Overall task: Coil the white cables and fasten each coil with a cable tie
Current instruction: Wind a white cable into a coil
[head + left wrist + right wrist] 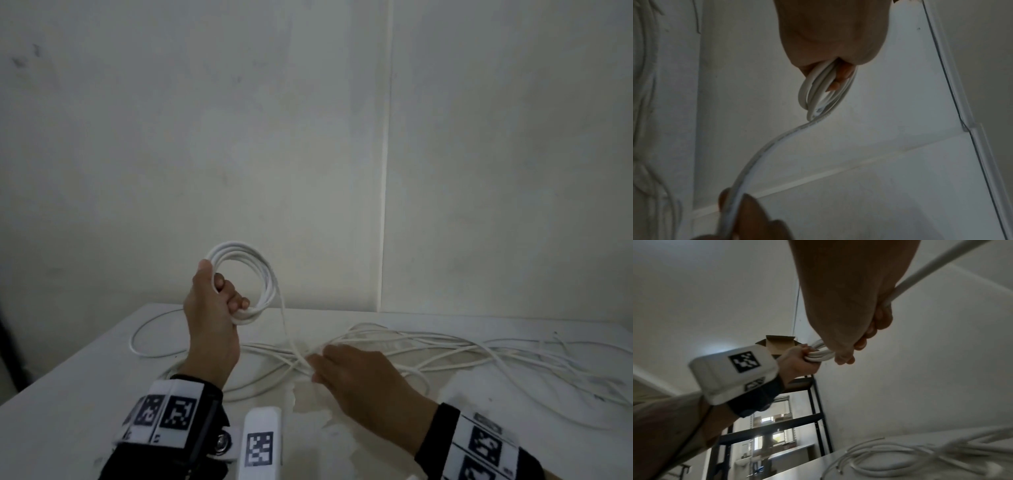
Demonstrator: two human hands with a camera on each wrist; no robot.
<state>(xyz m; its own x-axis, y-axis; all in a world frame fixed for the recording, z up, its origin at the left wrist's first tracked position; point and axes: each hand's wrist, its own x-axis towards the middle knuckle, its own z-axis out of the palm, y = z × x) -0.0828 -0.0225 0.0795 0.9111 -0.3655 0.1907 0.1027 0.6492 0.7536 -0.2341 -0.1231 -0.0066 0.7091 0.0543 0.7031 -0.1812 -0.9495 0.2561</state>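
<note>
dim, flat, grey-green indoor light | brightest source: daylit windows behind the black metal shelving rack, right wrist view | head view soft, edges bowed | loose white cables on the white table smeared | left wrist view dark, blurred at its left edge

We count two bare hands, left and right, one round coil of white cable, and one loose tangle of white cable; its strands cannot be told apart
</note>
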